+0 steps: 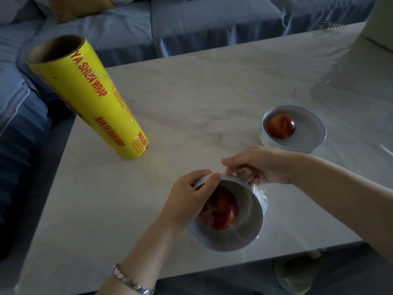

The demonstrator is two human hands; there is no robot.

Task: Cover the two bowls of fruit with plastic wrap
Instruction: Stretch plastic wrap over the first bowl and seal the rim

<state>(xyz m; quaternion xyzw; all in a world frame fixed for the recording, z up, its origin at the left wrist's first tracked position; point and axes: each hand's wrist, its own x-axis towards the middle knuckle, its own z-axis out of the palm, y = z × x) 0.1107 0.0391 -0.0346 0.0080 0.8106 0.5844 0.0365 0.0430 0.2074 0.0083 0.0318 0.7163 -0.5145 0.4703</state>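
A white bowl (244,228) with a red fruit (223,211) sits near the table's front edge. Clear plastic wrap (260,194) lies over it and bunches at its right side. My left hand (187,201) grips the bowl's left rim, fingers curled over the wrap. At the far rim, my right hand (259,167) pinches the wrap against the bowl. A second white bowl (306,141) holding a red fruit (281,126) stands further right, with film stretched across its top. The yellow roll of plastic wrap (89,99) stands upright at the left.
The pale marble table (191,92) has its left edge beside the roll and its front edge just under the near bowl. A blue sofa (191,24) runs along the back and left. A round white object (295,273) lies on the floor below the front edge.
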